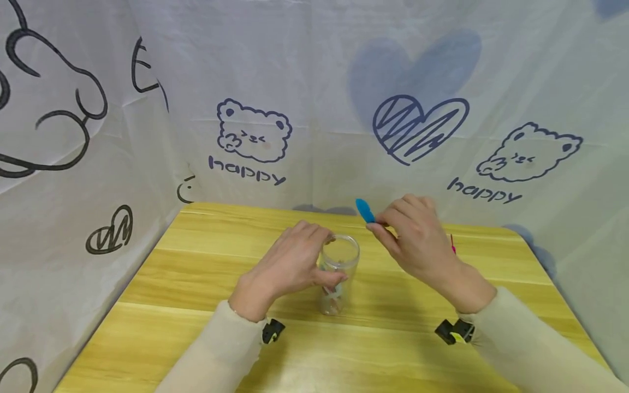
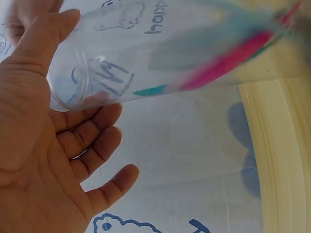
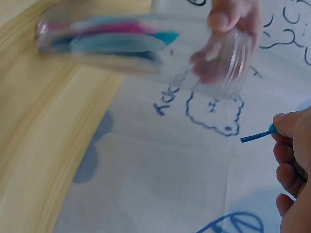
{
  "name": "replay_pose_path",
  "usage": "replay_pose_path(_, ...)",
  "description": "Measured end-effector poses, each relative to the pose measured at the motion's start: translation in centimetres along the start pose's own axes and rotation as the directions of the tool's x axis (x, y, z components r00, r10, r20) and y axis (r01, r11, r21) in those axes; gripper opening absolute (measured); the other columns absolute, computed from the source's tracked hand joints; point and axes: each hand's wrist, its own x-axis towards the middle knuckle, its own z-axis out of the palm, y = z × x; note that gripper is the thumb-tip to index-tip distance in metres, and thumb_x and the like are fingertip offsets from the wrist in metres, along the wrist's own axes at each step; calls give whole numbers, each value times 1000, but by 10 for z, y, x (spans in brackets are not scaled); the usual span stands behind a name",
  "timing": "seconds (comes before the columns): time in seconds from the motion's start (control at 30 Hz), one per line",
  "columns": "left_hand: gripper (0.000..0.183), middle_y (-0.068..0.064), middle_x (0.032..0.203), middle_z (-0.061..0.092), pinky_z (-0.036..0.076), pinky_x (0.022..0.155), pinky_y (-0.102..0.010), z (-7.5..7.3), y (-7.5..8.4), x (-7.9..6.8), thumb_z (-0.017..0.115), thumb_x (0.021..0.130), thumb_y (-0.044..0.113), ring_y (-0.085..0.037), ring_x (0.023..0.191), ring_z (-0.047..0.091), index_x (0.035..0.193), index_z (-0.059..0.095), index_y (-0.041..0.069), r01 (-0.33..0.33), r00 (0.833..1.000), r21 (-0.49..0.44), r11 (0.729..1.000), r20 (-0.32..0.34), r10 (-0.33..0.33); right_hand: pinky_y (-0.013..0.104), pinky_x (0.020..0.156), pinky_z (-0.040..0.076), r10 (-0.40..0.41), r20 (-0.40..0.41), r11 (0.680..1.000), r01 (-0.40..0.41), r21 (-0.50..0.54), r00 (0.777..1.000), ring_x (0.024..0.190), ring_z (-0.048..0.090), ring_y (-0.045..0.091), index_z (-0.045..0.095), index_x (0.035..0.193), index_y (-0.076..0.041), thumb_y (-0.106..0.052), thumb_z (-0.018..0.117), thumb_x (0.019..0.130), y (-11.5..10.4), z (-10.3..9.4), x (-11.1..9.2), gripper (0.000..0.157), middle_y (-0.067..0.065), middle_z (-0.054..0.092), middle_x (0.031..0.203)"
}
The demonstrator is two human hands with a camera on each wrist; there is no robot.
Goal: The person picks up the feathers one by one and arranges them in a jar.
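A clear, tall cylindrical jar stands about upright at the middle of the wooden table, its mouth uncovered. My left hand grips it near the rim, thumb on one side and fingers on the other. Inside the jar lie several slim leaf-shaped pieces; a pink piece and a teal tip show through the wall. To the right of the jar and above the table, my right hand pinches a blue leaf-shaped piece between thumb and fingertips. Its thin blue stem points out from the fingers.
Partly hidden behind my right hand, a small pink thing with a thin red stem is on the table. White cloth with printed bears and hearts hangs behind the table and along its sides.
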Motion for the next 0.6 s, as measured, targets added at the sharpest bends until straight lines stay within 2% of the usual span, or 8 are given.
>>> replay_pose_path(0.13,71,-2,127,71,50,104,-44,0,0,0,80,85,64,-24,120,59,130,67,11,-10,1000,1,1000,-5,10,42,73,37,-8,-38,999,10,49,999,79,58,28,72,89,-4,-48,49,109,-11,3,10,54,6,68,77)
replay_pose_path(0.33,72,-2,127,71,50,103,-43,-2,0,0,81,84,63,-23,118,59,130,67,11,12,1000,-6,1000,5,-12,41,72,35,4,-79,993,5,115,997,79,55,28,73,88,-3,-49,50,107,-23,11,17,54,6,65,78)
replay_pose_path(0.6,70,-1,126,71,51,100,-43,-2,-1,0,82,83,64,-22,116,60,128,68,11,12,1000,-5,1000,8,-12,40,74,37,-4,-35,991,9,136,999,78,57,25,72,87,-6,-48,50,107,-31,23,15,51,4,66,77)
